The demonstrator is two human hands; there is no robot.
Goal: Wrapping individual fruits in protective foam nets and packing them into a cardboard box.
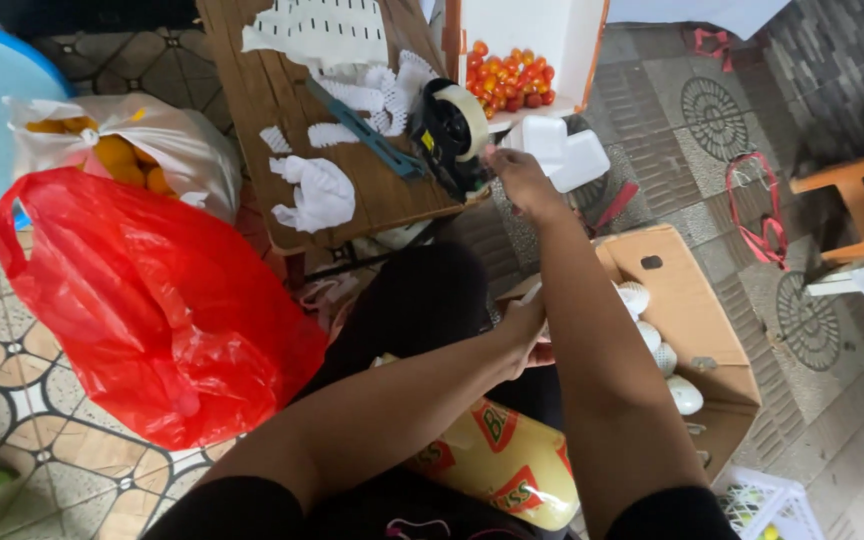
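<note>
My right hand reaches out to the black tape dispenser at the near edge of the wooden table, fingertips pinched at the tape end beside the roll. My left hand is lower, in front of my lap, partly hidden behind my right forearm; what it grips cannot be made out. A yellow plastic-wrapped package with red labels lies across my lap under both arms.
A red plastic bag stands at left, a white bag of oranges behind it. A cardboard box with foam-netted fruit sits at right. A white box of small red and orange fruit lies beyond the table. White foam nets litter the tabletop.
</note>
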